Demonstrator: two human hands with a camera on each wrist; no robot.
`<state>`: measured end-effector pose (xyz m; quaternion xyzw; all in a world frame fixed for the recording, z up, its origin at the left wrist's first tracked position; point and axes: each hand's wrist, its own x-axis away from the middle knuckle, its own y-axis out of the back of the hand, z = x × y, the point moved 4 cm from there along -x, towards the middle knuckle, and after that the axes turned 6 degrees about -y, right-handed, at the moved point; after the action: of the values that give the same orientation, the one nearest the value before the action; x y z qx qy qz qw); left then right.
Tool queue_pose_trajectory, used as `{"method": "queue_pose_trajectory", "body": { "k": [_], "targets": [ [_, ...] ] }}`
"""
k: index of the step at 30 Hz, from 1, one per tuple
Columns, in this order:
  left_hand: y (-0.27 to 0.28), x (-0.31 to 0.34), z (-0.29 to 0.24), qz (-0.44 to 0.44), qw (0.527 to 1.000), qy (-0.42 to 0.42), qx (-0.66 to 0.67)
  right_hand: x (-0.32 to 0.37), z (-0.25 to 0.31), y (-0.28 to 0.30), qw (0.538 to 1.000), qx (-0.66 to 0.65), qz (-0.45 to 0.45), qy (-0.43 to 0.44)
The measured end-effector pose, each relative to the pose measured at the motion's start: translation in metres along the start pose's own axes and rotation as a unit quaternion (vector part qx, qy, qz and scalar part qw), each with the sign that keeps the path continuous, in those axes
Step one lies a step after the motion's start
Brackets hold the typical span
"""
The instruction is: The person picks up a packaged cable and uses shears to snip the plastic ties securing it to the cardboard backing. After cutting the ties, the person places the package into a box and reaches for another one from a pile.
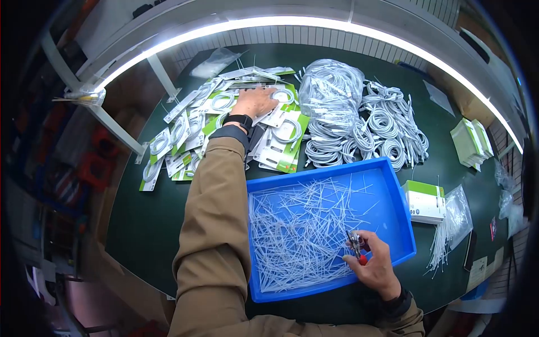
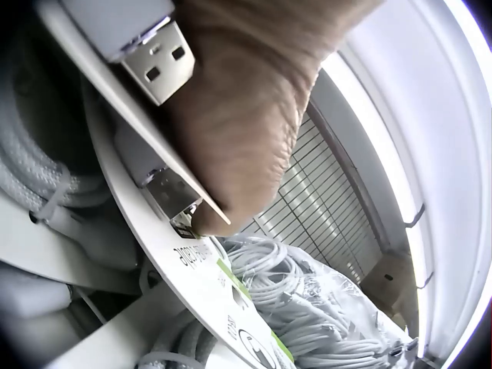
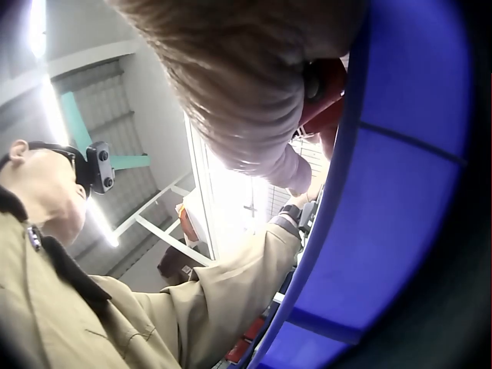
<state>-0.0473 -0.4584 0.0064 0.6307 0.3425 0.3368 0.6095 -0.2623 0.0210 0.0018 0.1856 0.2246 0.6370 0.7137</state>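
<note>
My left hand (image 1: 254,103) reaches to the back of the table and rests on a pile of carded cables (image 1: 289,132), fingers stretched toward a coiled grey cable on a white and green card. Close up in the left wrist view, the thumb side of that hand (image 2: 238,131) touches the edge of a card, beside a USB plug (image 2: 163,65). My right hand (image 1: 375,271) grips small red-handled cutters (image 1: 355,242) above the right part of a blue tray (image 1: 387,205). White cable ties (image 1: 297,236) lie scattered in the tray.
A plastic bag of coiled cables (image 1: 331,84) and loose coils (image 1: 387,121) lie behind the tray. To its right are a stack of cards (image 1: 424,203), a bag of ties (image 1: 457,213) and another card stack (image 1: 470,143). A lamp bar (image 1: 292,21) arches over the table.
</note>
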Motion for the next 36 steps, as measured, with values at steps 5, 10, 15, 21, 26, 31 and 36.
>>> {"method": "queue_pose_trajectory", "body": {
  "k": [5,10,15,21,26,31,36],
  "targets": [
    [-0.008,0.032,0.014,0.008,1.000,0.000,0.003,0.000,-0.001,-0.001,1.000,-0.004,-0.009,0.018],
    [-0.006,0.070,0.035,-0.002,1.000,0.018,-0.020,-0.001,-0.004,-0.002,0.999,-0.002,-0.020,0.028],
    [-0.018,0.106,0.056,0.015,0.999,0.048,0.002,-0.002,0.003,-0.004,0.999,0.010,-0.042,0.031],
    [-0.013,0.142,0.057,-0.103,0.985,0.005,0.139,0.000,-0.004,-0.005,0.997,0.011,-0.066,-0.027],
    [0.007,0.179,0.048,-0.228,0.937,-0.039,0.262,0.003,-0.006,-0.006,0.991,-0.009,-0.113,-0.070],
    [0.062,0.240,0.059,-0.338,0.904,-0.073,0.252,0.005,-0.007,-0.006,0.993,-0.011,-0.100,-0.064],
    [0.065,0.318,0.063,-0.263,0.957,-0.112,0.048,0.004,-0.003,-0.007,0.996,-0.041,-0.060,-0.050]
  ]
}}
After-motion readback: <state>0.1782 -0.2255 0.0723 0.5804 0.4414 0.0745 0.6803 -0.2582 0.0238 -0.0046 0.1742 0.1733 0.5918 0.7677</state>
